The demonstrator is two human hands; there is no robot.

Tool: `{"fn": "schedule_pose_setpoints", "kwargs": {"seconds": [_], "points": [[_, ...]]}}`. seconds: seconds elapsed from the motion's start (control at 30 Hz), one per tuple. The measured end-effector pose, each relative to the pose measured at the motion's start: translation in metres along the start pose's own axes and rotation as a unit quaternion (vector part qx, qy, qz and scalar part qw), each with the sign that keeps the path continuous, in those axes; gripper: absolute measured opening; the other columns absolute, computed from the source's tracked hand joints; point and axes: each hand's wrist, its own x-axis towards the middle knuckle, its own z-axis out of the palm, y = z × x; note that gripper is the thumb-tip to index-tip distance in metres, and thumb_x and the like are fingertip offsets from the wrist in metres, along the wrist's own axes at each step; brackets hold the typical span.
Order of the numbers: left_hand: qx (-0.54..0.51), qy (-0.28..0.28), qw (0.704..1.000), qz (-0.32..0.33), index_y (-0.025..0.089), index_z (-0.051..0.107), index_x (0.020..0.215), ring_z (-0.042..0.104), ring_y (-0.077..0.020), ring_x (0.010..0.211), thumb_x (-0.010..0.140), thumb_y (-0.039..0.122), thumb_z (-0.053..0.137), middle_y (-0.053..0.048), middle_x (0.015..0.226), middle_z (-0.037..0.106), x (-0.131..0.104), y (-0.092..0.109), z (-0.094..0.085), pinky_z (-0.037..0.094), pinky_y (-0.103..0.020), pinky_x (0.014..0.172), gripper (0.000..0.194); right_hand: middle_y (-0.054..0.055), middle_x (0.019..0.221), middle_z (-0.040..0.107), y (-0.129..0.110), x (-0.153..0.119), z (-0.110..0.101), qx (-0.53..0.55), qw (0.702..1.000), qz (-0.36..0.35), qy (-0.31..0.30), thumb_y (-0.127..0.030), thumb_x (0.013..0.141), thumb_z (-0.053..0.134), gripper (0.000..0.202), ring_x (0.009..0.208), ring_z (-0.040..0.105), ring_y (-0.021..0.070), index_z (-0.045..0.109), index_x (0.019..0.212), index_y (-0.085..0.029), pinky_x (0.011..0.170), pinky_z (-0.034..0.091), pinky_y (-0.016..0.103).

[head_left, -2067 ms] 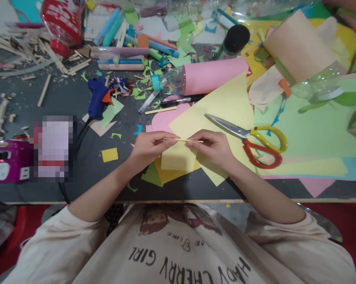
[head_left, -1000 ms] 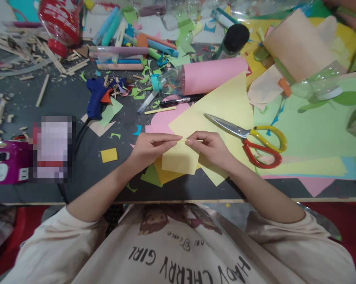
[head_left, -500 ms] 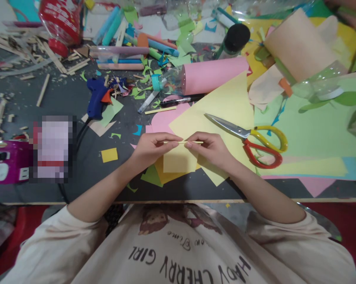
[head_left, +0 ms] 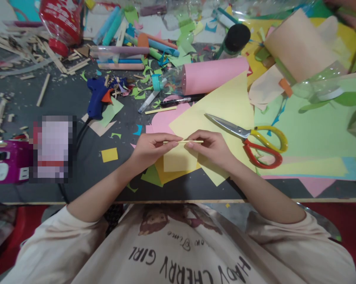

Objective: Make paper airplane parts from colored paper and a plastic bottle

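Observation:
Both hands meet above the papers near the table's front edge. My left hand (head_left: 154, 148) pinches the left part of a thin pale yellow paper strip (head_left: 198, 141) between thumb and fingers. On the strip's right part my right hand (head_left: 209, 146) is closed in a similar pinch. The strip lies level, its ends showing past the fingers. Below the hands is a small pale yellow paper piece (head_left: 180, 162), over a darker yellow one (head_left: 163, 173). Open scissors (head_left: 245, 136) with yellow and red handles rest on the large yellow sheet (head_left: 219, 102), right of my right hand.
A blue glue gun (head_left: 96, 96) lies at the left, near a purple box (head_left: 9, 161). Behind the hands are a pink-wrapped bottle (head_left: 215, 75) and a black pen (head_left: 182, 100). Green sheets (head_left: 314, 130) cover the right side; wooden sticks and paper scraps litter the back left.
My right hand's fingers have shifted very slightly on the strip. My left hand and the things on the table look unchanged.

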Motion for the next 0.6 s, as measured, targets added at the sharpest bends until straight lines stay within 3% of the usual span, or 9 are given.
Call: {"fn": "schedule_pose_setpoints", "kwargs": {"seconds": [0.2, 0.43, 0.6], "points": [[-0.016, 0.007, 1.0, 0.007, 0.02, 0.08, 0.085, 0.072, -0.0159, 0.081, 0.079, 0.03, 0.068, -0.004, 0.089, 0.079, 0.0, -0.001, 0.0012, 0.055, -0.02, 0.073, 0.017, -0.001, 0.06, 0.059, 0.0011, 0.0003, -0.0014, -0.03, 0.999, 0.015, -0.008, -0.046, 0.083, 0.066, 0.032, 0.057, 0.046, 0.0103, 0.067, 0.068, -0.017, 0.054, 0.037, 0.024], [-0.007, 0.005, 1.0, 0.002, 0.019, 0.079, 0.09, 0.069, -0.0135, 0.073, 0.08, 0.033, 0.068, -0.005, 0.092, 0.078, 0.0007, -0.0017, 0.0014, 0.05, -0.018, 0.062, 0.021, 0.001, 0.066, 0.066, 0.001, 0.0013, 0.0001, -0.033, 0.999, -0.009, 0.005, -0.051, 0.081, 0.066, 0.035, 0.059, 0.051, 0.0112, 0.067, 0.069, -0.018, 0.056, 0.039, 0.024], [0.003, -0.034, 0.999, -0.008, 0.019, 0.078, 0.094, 0.068, -0.0143, 0.076, 0.081, 0.039, 0.065, -0.005, 0.094, 0.077, 0.0031, -0.0009, 0.0002, 0.048, -0.019, 0.061, 0.027, 0.0, 0.063, 0.064, 0.0019, -0.0002, -0.0004, -0.052, 0.999, -0.009, 0.004, -0.049, 0.083, 0.065, 0.033, 0.054, 0.047, 0.0101, 0.068, 0.071, -0.018, 0.053, 0.037, 0.024]]}}
